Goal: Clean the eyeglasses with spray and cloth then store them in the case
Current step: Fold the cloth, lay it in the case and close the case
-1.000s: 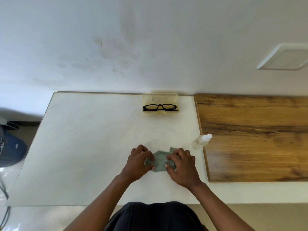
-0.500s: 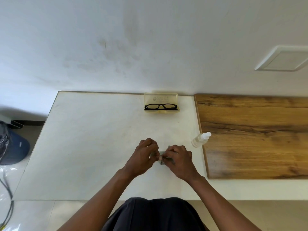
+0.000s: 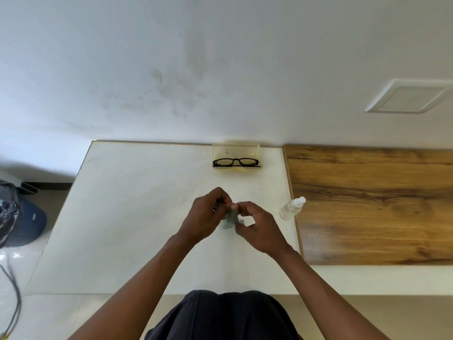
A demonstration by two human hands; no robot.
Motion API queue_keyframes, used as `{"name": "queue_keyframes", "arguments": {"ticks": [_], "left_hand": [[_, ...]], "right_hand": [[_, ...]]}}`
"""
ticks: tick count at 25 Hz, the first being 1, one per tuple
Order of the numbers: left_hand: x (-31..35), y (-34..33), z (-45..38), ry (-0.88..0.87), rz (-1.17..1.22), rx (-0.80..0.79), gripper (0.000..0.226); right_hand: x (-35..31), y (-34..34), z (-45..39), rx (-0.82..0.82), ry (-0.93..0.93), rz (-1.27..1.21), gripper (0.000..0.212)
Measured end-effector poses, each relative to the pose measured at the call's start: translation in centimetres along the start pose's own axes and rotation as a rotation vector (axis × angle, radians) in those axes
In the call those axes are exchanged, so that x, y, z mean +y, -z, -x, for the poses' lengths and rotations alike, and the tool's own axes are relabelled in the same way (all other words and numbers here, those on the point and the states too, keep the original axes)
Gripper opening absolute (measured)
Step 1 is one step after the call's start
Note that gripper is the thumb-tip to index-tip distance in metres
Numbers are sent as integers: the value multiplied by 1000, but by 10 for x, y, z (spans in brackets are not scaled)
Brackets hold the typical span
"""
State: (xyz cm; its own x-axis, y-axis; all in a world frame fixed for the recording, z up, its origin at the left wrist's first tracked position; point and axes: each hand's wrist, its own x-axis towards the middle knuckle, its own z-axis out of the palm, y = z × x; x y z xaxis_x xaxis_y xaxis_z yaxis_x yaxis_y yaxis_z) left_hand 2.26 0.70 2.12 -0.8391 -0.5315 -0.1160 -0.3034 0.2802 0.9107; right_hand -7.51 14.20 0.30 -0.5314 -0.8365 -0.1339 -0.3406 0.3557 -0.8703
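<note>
Black-framed eyeglasses [image 3: 235,162] lie in the open yellowish transparent case [image 3: 235,149] at the far edge of the white table [image 3: 137,204]. A small clear spray bottle [image 3: 291,208] with a white cap lies on its side at the seam with the wooden board. Above the table's middle, a small grey-green cloth [image 3: 230,218] hangs bunched between my hands. My left hand [image 3: 206,214] pinches its upper part. My right hand [image 3: 257,229] has curled fingers at the cloth's right side and pinches it near the top.
A brown wooden board [image 3: 372,204] covers the right part of the surface. The wall rises straight behind the case, with a white vent plate [image 3: 409,95] at the right. A dark blue bag [image 3: 27,222] and cables [image 3: 12,300] lie on the floor at the left.
The cloth lay spread on the table a second ago under both hands. It is now gathered up and lifted, and both hands have risen and moved slightly away from me.
</note>
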Motion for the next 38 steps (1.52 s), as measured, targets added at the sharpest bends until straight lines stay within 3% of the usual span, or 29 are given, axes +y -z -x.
{"name": "queue_keyframes", "arguments": {"ticks": [4,8,14,25,30,33,35,38], "left_hand": [[3,8,0,63,89,-7,12],[1,22,-4,113,123,30,12],[2,31,-12,61,-143,-40,15],[8,52,-38,43,-218,40,9],[14,57,-54,-76,-181,252,19],[7,49,-50,-285,-257,379,14],[-9,36,-37,-409,-313,387,11],[-46,10,-7,-400,-382,318,10]], "right_hand": [[-5,-3,-4,91,21,98,5],[-9,11,-7,115,-84,-2,17],[-21,32,-18,180,-173,-183,19],[-32,53,-59,250,-74,-21,17],[-35,61,-79,356,54,90,20],[-30,57,-74,443,215,147,19],[-17,46,-61,447,326,201,17],[14,21,-30,335,361,294,17]]}}
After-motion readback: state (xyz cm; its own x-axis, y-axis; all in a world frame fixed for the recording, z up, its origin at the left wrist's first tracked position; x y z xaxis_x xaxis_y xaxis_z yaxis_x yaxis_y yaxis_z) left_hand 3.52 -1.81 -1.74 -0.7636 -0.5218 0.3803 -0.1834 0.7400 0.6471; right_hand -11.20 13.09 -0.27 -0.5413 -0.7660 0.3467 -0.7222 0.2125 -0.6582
